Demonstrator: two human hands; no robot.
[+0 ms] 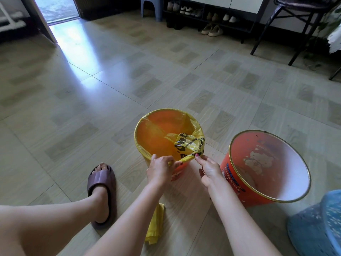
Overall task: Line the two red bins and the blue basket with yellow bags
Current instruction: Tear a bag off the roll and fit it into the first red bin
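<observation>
The tiled floor (92, 85) filled the view. Your left leg (46, 218) crossed it at 8 o'clock, the foot in a purple slipper (102, 183). At 4 o'clock sat the blue basket (317, 224), unlined, just beside the second red bin (258, 174), which tilted toward you with its inside bare. At the centre stood the first red bin (177, 172), with a yellow bag (158, 135) draped over most of its rim. Your left hand (160, 169) curled round the bag's edge at the bin's 6 o'clock rim. Your right hand (208, 169) pinched the twisted, black-printed slack at 4 o'clock of that rim. More folded yellow bags (156, 226) lay on the floor at 6 o'clock, between your forearms.
</observation>
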